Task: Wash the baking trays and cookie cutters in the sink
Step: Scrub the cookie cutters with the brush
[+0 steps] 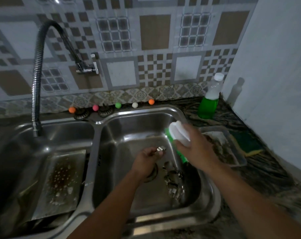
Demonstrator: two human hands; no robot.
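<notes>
Pinching a small shiny metal cookie cutter (161,150) in curled fingertips, the left hand (146,160) hovers over the right basin (143,123) of the steel sink. Just right of it, the right hand (195,145) grips a white-and-green scrub brush (178,133), close to the basin's right wall. Below both hands more cutters (174,178) lie piled beside the drain. Left of the left hand, a soiled baking tray (60,178) leans in the other basin. Beyond the right hand a plastic tub (232,149) holds a cloth.

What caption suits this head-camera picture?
Left hand holds a cookie cutter over the right sink basin; right hand grips a green-and-white brush.
</notes>
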